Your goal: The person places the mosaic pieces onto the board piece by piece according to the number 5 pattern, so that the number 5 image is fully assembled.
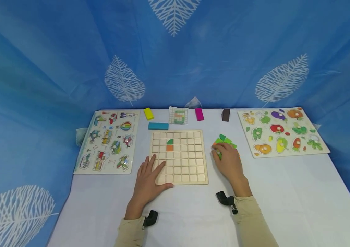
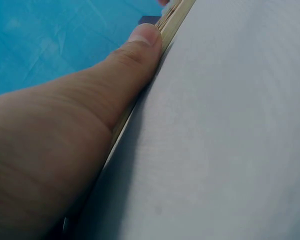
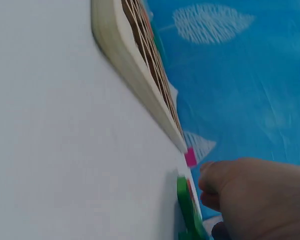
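A wooden grid board (image 1: 184, 170) lies on the table with two small tiles in it, a green-and-white quarter-circle tile (image 1: 170, 141) and an orange tile (image 1: 170, 148) just below. My left hand (image 1: 147, 185) rests with spread fingers on the board's near left corner; its thumb (image 2: 127, 60) lies along the near edge. Right of the board, my right hand (image 1: 229, 164) reaches over a small pile of green tiles (image 1: 228, 140), fingers bent down at it. In the right wrist view, green tiles (image 3: 186, 202) stand close to the bent fingers. I cannot tell whether they pinch a tile.
A printed pattern card (image 1: 178, 115) lies behind the board. Around it are yellow (image 1: 148, 114), blue (image 1: 158, 126), magenta (image 1: 199, 114) and dark brown (image 1: 225, 115) blocks. A vehicle puzzle (image 1: 107, 145) lies left, a vegetable puzzle (image 1: 281, 132) right. A blue leaf-print cloth hangs behind.
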Demonstrator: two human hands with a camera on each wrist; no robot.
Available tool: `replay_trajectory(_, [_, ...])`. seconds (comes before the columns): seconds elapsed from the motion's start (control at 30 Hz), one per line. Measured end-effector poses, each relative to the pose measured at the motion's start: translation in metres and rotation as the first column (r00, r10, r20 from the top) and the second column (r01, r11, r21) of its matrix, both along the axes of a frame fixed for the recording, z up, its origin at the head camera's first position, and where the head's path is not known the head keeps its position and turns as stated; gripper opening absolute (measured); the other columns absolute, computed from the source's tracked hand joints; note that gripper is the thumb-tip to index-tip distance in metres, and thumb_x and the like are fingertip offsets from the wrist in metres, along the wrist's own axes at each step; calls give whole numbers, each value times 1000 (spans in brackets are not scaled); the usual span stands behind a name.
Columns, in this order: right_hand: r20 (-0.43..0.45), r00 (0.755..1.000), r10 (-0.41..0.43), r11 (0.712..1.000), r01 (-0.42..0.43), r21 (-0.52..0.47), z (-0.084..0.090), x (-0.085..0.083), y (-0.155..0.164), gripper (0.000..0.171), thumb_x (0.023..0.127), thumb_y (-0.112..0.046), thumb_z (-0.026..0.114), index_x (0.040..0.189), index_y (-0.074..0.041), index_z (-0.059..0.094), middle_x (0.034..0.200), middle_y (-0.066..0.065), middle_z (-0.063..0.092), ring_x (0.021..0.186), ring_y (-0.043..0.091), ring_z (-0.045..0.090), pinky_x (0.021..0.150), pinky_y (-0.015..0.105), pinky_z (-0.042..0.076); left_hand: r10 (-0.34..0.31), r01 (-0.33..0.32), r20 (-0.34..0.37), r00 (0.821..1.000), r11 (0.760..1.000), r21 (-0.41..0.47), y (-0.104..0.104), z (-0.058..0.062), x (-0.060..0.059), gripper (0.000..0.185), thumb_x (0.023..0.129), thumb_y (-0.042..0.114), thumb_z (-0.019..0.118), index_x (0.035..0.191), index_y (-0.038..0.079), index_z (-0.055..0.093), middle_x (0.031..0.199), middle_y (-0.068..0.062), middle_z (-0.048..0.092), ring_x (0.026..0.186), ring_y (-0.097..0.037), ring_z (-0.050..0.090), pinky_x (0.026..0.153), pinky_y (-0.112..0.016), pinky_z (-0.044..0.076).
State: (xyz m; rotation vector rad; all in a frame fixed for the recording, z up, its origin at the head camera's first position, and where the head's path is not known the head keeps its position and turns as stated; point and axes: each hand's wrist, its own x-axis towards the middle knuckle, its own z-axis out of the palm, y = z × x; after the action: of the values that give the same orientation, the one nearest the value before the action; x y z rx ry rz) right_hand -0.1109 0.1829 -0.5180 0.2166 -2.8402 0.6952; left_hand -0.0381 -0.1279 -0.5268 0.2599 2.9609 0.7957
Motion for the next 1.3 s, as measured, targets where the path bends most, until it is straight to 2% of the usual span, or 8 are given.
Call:
replay_trajectory(0.1, [16, 1000, -21, 1000, 21, -4, -3, 3, 10, 25, 97, -24, 69, 112, -4, 76, 119, 15, 70, 113, 38, 62, 96, 55, 49, 6, -6, 6, 1000, 1000, 13, -1, -1, 0, 96, 72, 67, 81, 151, 22, 52, 170, -14, 23, 159, -39, 12, 126, -61, 15])
replay_trajectory(0.3, [22, 999, 25, 1000, -25, 5, -3, 8, 7, 18, 92, -24, 75, 99, -7, 76, 119, 14, 70, 113, 38, 60, 96, 53, 49, -13, 13, 8, 1000, 1000, 12, 0, -4, -1, 95, 73, 70, 78, 152, 24, 51, 170, -13, 23, 159, -38, 12, 126, -61, 15])
replay_trajectory(0.63, [2, 1000, 29, 999, -29, 33, -1, 9, -2, 13, 91, -15, 74, 100, -5, 72, 108, 15, 72, 100, 36, 61, 88, 49, 49, 3, -3, 1, 1000, 1000, 7, -1, -4, 0, 95, 72, 69, 79, 151, 22, 52, 170, -13, 23, 159, -38, 13, 126, -61, 16])
replay_trajectory(0.87, [11, 1000, 26, 1000, -26, -5, 0, 8, -5, 17, 92, -13, 73, 106, -4, 71, 110, 14, 72, 105, 35, 62, 93, 49, 49, 3, -3, 3, 1000, 1000, 8, 0, -4, -1, 95, 73, 69, 79, 151, 23, 51, 170, -12, 23, 159, -38, 12, 127, -61, 15])
replay_trajectory(0.97, [20, 998, 68, 997, -67, -30, 3, 8, -15, 17, 93, -15, 73, 107, -6, 72, 112, 13, 71, 106, 33, 63, 93, 47, 51, 1, -1, 3, 1000, 1000, 3, 0, -3, -1, 95, 73, 69, 78, 152, 23, 51, 170, -12, 23, 159, -38, 12, 127, -60, 15])
replay_trajectory(1.13, [14, 978, 208, 978, -208, -18, 8, 8, -44, 10, 96, -20, 73, 103, -13, 73, 110, 7, 71, 95, 26, 60, 80, 39, 51, 2, -2, -3, 1000, 1000, -1, 0, -2, -1, 95, 73, 69, 78, 151, 22, 51, 170, -13, 24, 159, -39, 13, 126, -61, 16])
replay_trajectory(1.2, [2, 964, 267, 964, -267, -9, 10, 8, -58, 7, 96, -21, 73, 101, -15, 72, 110, 5, 71, 94, 24, 60, 80, 39, 51, 2, -2, -5, 1000, 1000, -4, 0, -2, 0, 95, 73, 69, 78, 151, 22, 51, 170, -13, 24, 159, -39, 13, 126, -61, 16])
replay_trajectory(1.3, [-12, 942, 335, 942, -335, 9, 13, 6, -78, 7, 96, -21, 73, 101, -16, 73, 110, 3, 71, 98, 24, 62, 87, 40, 53, -1, 1, -10, 1000, 1000, -5, 0, -2, 1, 95, 74, 69, 78, 152, 22, 51, 170, -13, 23, 159, -40, 14, 126, -61, 17])
